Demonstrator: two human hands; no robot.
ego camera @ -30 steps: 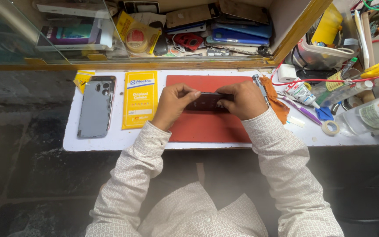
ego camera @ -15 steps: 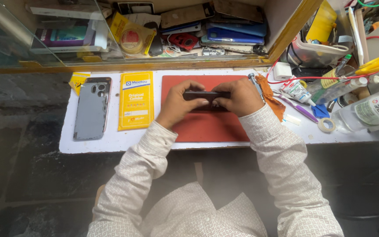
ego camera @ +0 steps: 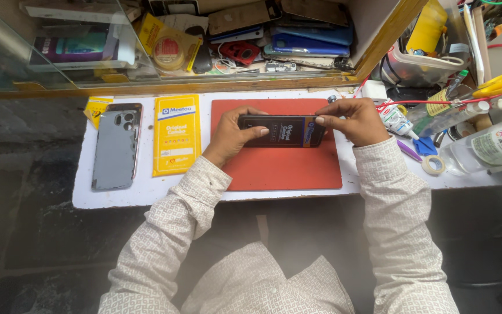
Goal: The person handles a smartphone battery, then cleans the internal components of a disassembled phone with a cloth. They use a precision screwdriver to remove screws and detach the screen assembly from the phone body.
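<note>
The left hand (ego camera: pixel 230 136) is closed on the left end of the phone (ego camera: pixel 282 131), thumb laid across the dark face, other fingers wrapped behind and mostly hidden. The right hand (ego camera: pixel 352 119) is closed on the right end, fingertips (ego camera: pixel 321 121) pressed at the top corner, thumb probably underneath, though this is not shown clearly. The phone is held between both hands, long axis running left to right, face up toward the camera, a printed film or sticker seen on its right half. It is held just above the red mat (ego camera: pixel 280 168), near the mat's upper edge; whether it touches the mat cannot be told. Neither hand is nearer: each is at one end, the phone's middle lying between them. Left of the mat a yellow packet (ego camera: pixel 175 135) is laid flat, then a grey back cover (ego camera: pixel 116 146) further left. Right of the right hand a tape roll (ego camera: pixel 434 165) and a glue tube (ego camera: pixel 395 121) are seen, near but apart from the wrist.
</note>
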